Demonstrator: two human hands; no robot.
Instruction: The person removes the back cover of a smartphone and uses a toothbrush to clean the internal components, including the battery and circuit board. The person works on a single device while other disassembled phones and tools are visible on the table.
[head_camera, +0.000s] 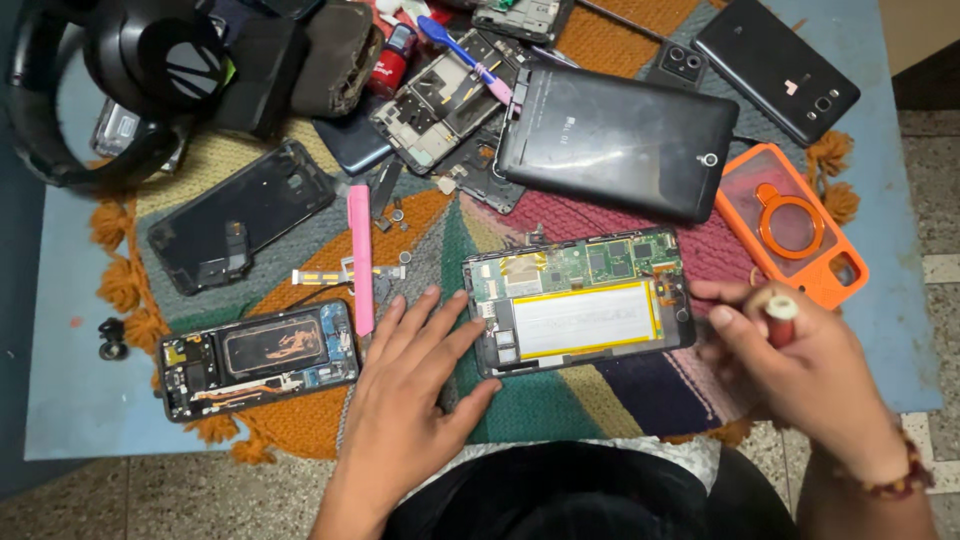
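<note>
Table: a blue table (900, 330) is shown covered by a striped woven mat (300, 420) with orange tassels.
Headphones: black headphones (110, 70) are seen at 10 o'clock.
Tablet back cover: a black cover (618, 140) is laid face down at 1 o'clock, just above the work.
Opened device: a small tablet with its back removed (580, 300) is placed at the centre of the mat, its green circuit board and white, yellow-edged battery exposed. The cover is already off; as far as can be judged, board and battery are still seated, so the inner work is left to do.
Orange case: an orange phone case (790, 225) with a ring holder is seen at 3 o'clock.
Second opened phone: a phone with its coil exposed (258, 358) is set at 8 o'clock; a bare black back shell (240, 215) lies at 9 o'clock.
Left hand: the left hand (410, 375) is spread flat and wide, fingertips pressed at the device's left edge, nothing held.
Right hand: the right hand (800, 370) is closed around a red-handled tool (780, 318), a screwdriver by the look of it, touching the device's right edge.
Pink pry tool: a pink plastic bar (360, 255) is left just beside the left hand.
</note>
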